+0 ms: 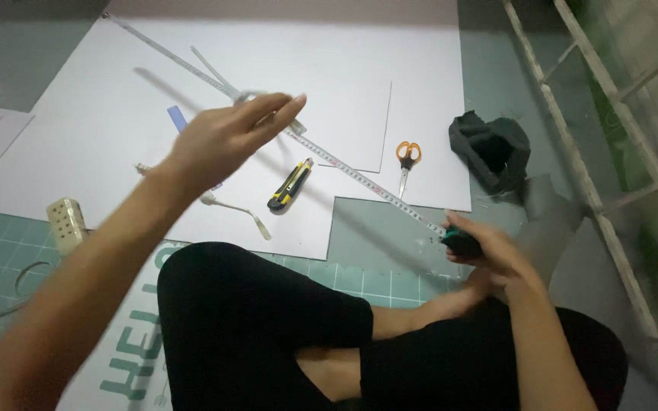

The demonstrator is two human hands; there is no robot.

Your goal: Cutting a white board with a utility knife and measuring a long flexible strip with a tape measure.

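Observation:
My right hand (485, 247) grips the dark case of a tape measure (460, 242) near my knee. Its metal tape (344, 166) runs diagonally up and left across a large white board (283, 68) lying on the floor. My left hand (226, 137) is raised above the board and blurred, with the fingers stretched out close to the tape; whether it holds anything I cannot tell. A yellow and black utility knife (291, 185) lies on the board just below the tape.
Orange-handled scissors (407, 158) and a metal spoon (237, 209) lie on the board. A dark crumpled cloth (490, 150) sits to the right. A green cutting mat (359, 278), a beige plug block (68, 222) and a wooden ladder (611, 152) surround it.

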